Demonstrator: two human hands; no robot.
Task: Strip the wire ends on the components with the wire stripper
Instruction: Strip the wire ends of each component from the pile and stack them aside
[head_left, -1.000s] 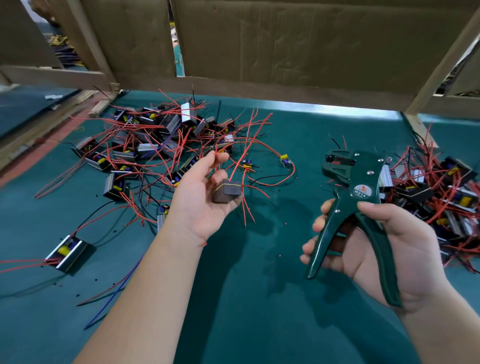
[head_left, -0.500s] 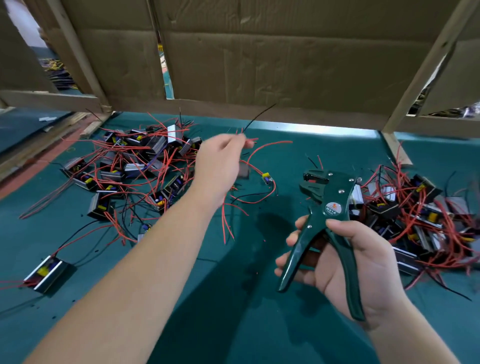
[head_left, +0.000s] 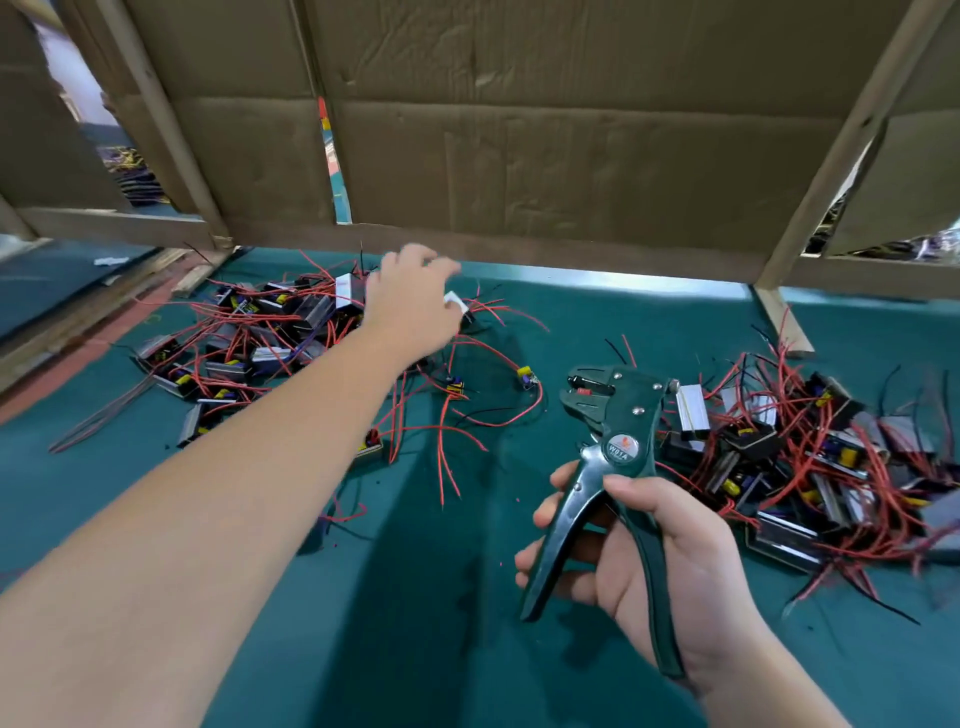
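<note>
My left hand (head_left: 410, 312) reaches far forward over the back of the green table (head_left: 415, 597), at the right edge of the left pile of components (head_left: 249, 338). A small component with a white top and red wires (head_left: 456, 304) sits right at its blurred fingertips; whether the fingers still hold it is unclear. My right hand (head_left: 675, 561) grips the handles of the dark green wire stripper (head_left: 618, 415), jaws pointing up and away, with no wire in them.
A second pile of components with red and black wires (head_left: 805, 467) lies at the right. Loose components and red wires (head_left: 457, 395) lie between the piles. A cardboard wall (head_left: 519, 156) on a wooden frame (head_left: 810, 208) closes the back.
My left hand, which held a component near me, has stretched forward and carried it to the back by the left pile. The right hand keeps the stripper in the same pose.
</note>
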